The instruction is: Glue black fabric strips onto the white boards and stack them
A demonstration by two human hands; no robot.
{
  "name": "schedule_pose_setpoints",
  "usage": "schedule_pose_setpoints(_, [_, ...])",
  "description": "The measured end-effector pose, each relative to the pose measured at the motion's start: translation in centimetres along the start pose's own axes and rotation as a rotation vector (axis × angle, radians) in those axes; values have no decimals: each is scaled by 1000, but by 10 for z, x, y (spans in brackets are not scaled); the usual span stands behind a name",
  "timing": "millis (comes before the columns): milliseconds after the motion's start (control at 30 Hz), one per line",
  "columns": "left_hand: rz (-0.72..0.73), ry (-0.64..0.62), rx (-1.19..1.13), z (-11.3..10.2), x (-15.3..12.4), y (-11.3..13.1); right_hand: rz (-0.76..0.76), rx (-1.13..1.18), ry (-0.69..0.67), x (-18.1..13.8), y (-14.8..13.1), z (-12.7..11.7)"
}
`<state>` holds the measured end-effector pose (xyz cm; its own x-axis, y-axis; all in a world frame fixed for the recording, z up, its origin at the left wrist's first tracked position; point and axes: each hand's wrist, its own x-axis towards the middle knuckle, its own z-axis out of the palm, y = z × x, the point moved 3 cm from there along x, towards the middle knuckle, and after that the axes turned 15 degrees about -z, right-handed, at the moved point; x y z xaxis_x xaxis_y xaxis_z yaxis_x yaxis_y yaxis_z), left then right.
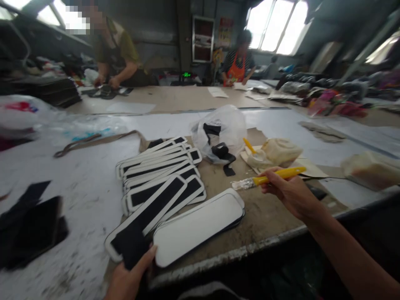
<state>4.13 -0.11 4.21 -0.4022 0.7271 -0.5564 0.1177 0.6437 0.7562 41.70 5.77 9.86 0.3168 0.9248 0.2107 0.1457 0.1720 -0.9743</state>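
Note:
My right hand is wrapped round the yellow handle of a paintbrush. The brush's bristles, coated in something whitish, hang just above the far right corner of a stack of white rounded panels. At the near left end of that stack, my left hand grips a black strip, its thumb beside the top panel's edge. The strip lies over the end of a white-edged panel with a black middle. Several more such panels lie overlapped behind it.
A clear plastic bag with black pieces stands beyond the panels. Right of it, a second yellow-handled brush rests by a cream-coloured bag. A dark phone-like object lies left. Two people work across the table.

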Motion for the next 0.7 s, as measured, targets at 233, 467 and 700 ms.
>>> schedule_pose_setpoints(233, [-152, -312, -268, 1, 16, -25, 157, 194, -493, -89, -6, 138])
schedule_pose_setpoints(467, [-146, -382, -301, 0, 20, -28, 89, -13, -487, -93, -7, 164])
schedule_pose_setpoints(700, [-151, -399, -312, 1, 24, -33, 27, -90, -484, -104, -16, 171])
